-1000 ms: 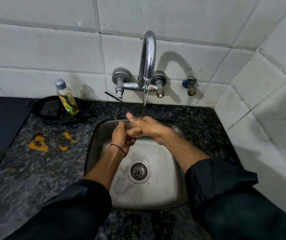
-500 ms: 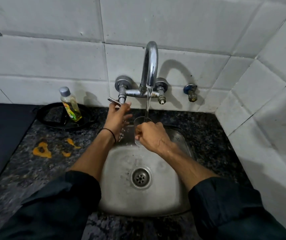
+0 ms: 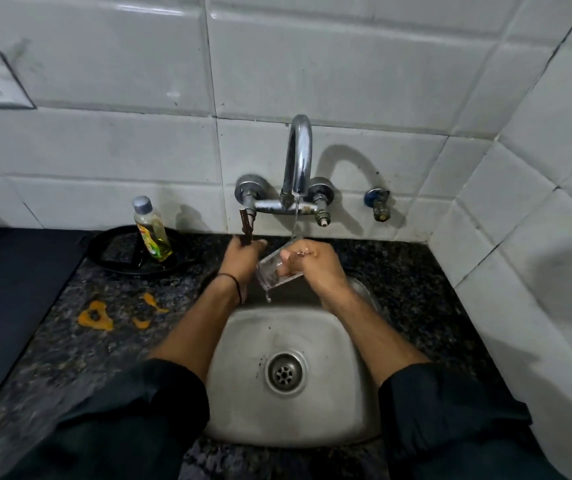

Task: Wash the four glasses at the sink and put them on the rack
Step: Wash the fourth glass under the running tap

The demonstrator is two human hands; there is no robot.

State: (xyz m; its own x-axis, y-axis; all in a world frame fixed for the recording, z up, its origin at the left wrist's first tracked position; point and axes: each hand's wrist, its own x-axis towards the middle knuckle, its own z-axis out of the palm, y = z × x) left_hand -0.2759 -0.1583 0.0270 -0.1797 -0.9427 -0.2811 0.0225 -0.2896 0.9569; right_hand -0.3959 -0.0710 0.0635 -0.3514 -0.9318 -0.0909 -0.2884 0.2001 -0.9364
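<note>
My right hand grips a clear glass over the back of the steel sink. The glass is tilted with its mouth to the lower left, and water drips from its rim. A thin stream still falls from the chrome tap spout onto the glass. My left hand holds the tap's lever handle, which now points down. No other glasses and no rack are in view.
A bottle of yellow dish soap stands in a black round dish at the back left. Orange stains mark the dark granite counter. A black surface lies at the left, a tiled wall at the right.
My left hand left the glass, reached up and took the tap lever, turning it downward. The water stream thinned. My right hand tipped the glass, pouring water out.
</note>
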